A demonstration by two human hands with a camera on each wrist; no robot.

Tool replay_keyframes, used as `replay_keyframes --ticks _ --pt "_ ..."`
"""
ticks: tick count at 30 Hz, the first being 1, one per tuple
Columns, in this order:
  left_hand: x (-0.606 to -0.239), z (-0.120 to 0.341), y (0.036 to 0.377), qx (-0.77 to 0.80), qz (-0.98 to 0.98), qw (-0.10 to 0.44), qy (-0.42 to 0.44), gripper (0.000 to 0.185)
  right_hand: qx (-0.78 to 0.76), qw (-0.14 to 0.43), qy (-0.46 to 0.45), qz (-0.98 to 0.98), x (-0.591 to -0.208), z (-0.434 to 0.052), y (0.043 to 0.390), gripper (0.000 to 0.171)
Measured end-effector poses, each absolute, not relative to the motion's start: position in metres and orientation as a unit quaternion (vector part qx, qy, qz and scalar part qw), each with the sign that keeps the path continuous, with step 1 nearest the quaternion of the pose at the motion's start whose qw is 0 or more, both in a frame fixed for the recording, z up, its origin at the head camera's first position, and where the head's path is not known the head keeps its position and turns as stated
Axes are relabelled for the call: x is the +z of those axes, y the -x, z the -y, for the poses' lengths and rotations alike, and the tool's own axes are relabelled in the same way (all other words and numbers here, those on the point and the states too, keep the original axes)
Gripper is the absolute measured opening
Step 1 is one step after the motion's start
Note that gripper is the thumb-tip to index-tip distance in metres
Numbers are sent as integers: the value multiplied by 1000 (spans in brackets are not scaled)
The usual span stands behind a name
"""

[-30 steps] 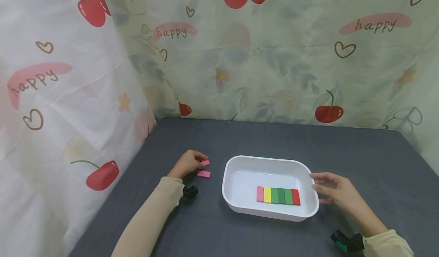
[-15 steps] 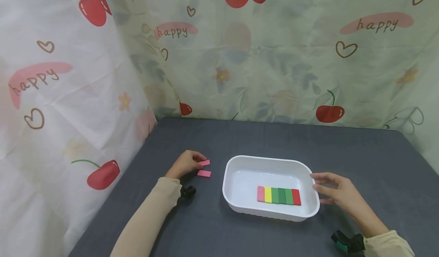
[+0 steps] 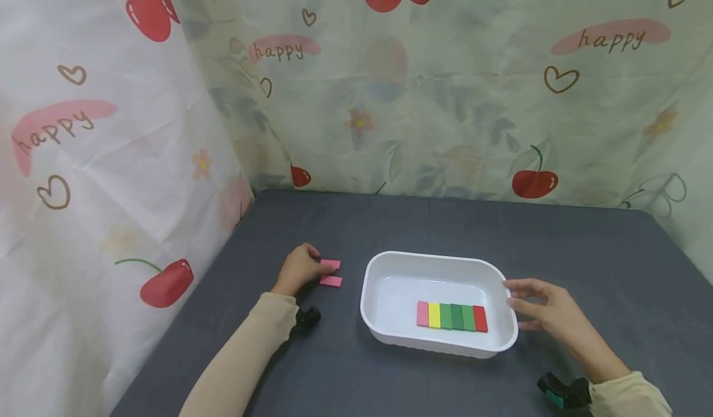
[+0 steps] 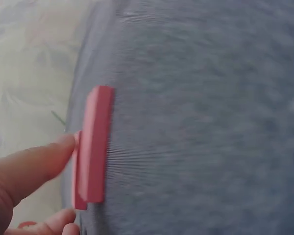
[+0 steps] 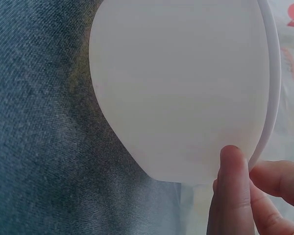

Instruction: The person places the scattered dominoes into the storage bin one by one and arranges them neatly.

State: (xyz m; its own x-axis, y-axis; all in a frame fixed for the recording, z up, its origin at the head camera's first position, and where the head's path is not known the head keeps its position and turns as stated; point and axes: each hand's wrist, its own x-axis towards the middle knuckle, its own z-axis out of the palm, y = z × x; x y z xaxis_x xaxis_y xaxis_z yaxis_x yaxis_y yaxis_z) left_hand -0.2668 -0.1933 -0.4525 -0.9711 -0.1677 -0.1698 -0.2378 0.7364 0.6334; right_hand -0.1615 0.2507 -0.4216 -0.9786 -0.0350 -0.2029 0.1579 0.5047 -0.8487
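My left hand [image 3: 301,270] is beside two pink tiles at the left of the tray. Its thumb reaches out and its tip touches the far pink tile [image 3: 332,263], while the other fingers are by that tile's left end. The near pink tile [image 3: 331,282] lies parallel in front of it; in the left wrist view this near tile [image 4: 97,147] covers much of the far one. My right hand [image 3: 546,307] rests its fingertips against the right end of the white tray [image 3: 374,318], at the rim and outer wall.
Inside the tray a row of tiles lies side by side: a pink tile [image 3: 423,314], a yellow tile [image 3: 434,315], several green tiles [image 3: 457,317] and a red tile [image 3: 480,319]. A dark grey cloth [image 3: 434,219] covers the table, with a patterned curtain [image 3: 468,114] behind.
The far pink tile, pinched at a slant by my left hand before, now lies flat and parallel to the near one. My left fingers have drawn back off it. The right hand stays put.
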Motion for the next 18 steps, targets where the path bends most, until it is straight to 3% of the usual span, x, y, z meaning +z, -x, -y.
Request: replay_keyframes --ticks 7,18 --pt "-451 184 261 289 -949 37 123 58 -499 96 -28 -861 -420 -250 160 58" --pt "-447 180 265 286 -951 45 110 49 -496 99 -37 -862 -421 -250 161 58"
